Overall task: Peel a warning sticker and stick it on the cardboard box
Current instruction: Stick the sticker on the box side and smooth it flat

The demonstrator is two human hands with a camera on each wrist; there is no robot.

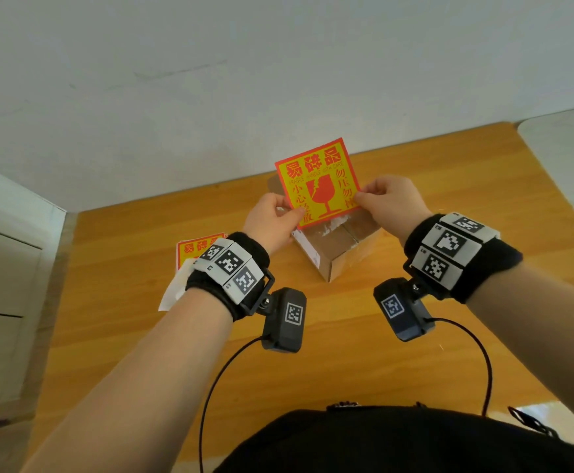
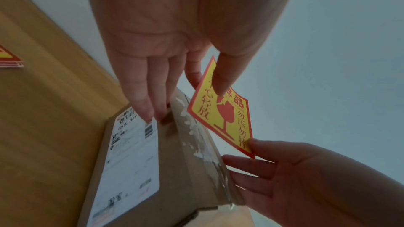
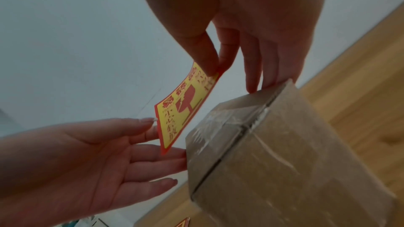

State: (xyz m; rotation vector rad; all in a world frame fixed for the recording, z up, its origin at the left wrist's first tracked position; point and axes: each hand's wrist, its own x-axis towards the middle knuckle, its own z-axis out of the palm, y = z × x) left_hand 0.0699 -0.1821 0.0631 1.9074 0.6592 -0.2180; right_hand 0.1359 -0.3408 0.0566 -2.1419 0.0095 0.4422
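Observation:
A square yellow-and-red warning sticker [image 1: 317, 184] with a broken-glass symbol is held upright in the air above the taped cardboard box [image 1: 338, 249]. My left hand [image 1: 271, 218] pinches its lower left edge between thumb and forefinger. My right hand [image 1: 389, 201] pinches its right edge the same way. In the left wrist view the sticker [image 2: 223, 118] hangs just above the box top [image 2: 181, 170], whose side carries a white shipping label [image 2: 129, 158]. In the right wrist view the sticker [image 3: 183, 108] stands apart from the box [image 3: 273, 153], and my free right fingertips [image 3: 251, 87] reach the box's far edge.
The box stands on a wooden table [image 1: 483, 213] against a white wall. A stack of more warning stickers [image 1: 193, 249] and a white backing sheet [image 1: 174, 290] lie left of the box, partly behind my left wrist. A white cabinet [image 1: 2, 268] stands at the left.

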